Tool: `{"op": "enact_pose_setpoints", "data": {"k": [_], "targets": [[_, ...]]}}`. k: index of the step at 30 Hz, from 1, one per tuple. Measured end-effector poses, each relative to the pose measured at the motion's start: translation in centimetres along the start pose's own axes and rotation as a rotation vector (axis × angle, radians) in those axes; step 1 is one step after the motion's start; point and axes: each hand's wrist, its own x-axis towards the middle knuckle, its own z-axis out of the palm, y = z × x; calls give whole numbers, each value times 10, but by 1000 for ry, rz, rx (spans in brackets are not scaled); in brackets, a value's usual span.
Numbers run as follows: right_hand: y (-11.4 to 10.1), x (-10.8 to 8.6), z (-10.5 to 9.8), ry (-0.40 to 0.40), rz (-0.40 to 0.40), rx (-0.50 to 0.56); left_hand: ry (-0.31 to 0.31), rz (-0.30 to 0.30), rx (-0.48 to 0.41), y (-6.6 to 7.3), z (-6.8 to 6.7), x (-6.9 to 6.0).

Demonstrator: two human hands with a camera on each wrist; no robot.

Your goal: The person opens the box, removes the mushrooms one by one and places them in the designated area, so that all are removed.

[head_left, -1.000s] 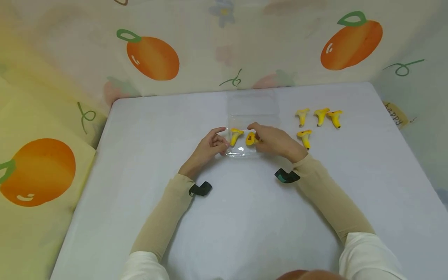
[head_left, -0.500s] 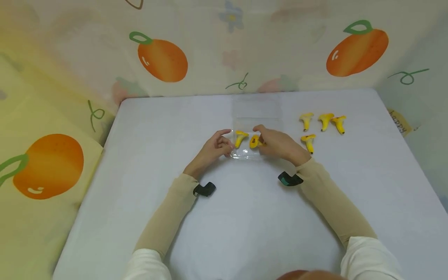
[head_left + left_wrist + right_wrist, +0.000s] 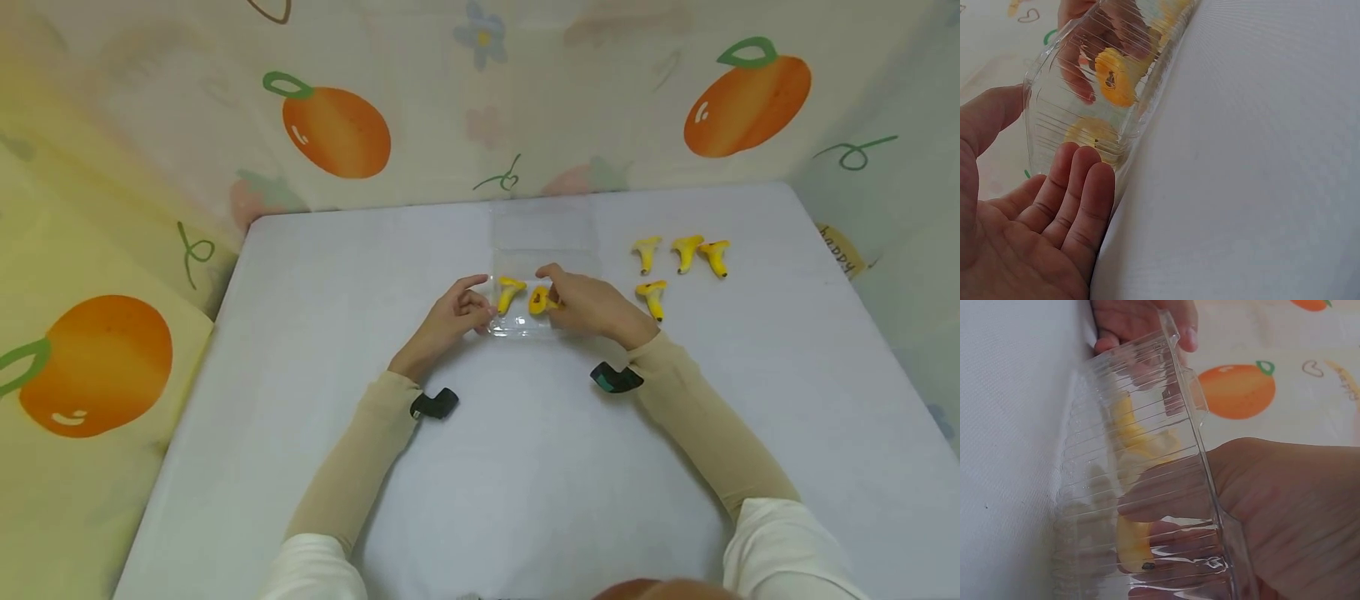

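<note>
A clear plastic clamshell box [image 3: 521, 331] lies with its lid [image 3: 542, 225] folded back toward the wall. One yellow chanterelle mushroom [image 3: 510, 293] rests inside at the left. Beside it, a second chanterelle [image 3: 538, 300] has its cap turned up, and my right hand [image 3: 596, 307] reaches into the box and pinches its stem. Through the ribbed wall in the right wrist view, the stem [image 3: 1132, 544] shows between thumb and fingers. My left hand [image 3: 450, 318] touches the box's left end from outside, fingers [image 3: 1094, 187] fairly straight against the wall.
Several more chanterelles, such as the nearest one [image 3: 652, 298], lie on the white tabletop [image 3: 510, 450] right of the box. A printed cloth [image 3: 420, 100] hangs behind the table's back edge. Dark wrist mounts [image 3: 617, 378] jut out below the hands.
The head view shifts slightly. Both hands, the box and the mushrooms keep nearly the same places relative to each other.
</note>
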Motion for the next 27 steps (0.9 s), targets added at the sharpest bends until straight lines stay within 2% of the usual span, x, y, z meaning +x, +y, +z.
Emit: {"op": "enact_pose_setpoints", "data": {"k": [7, 18, 23, 27], "targets": [[3, 0, -1, 10, -6, -2, 3, 4, 2, 0, 2, 3], [-3, 8, 0, 5, -11, 15, 7, -12, 26, 2, -9, 0], [-1, 5, 1, -5, 19, 24, -21, -10, 29, 0, -6, 0], [2, 2, 1, -1, 20, 51, -6, -5, 25, -3, -2, 0]]}}
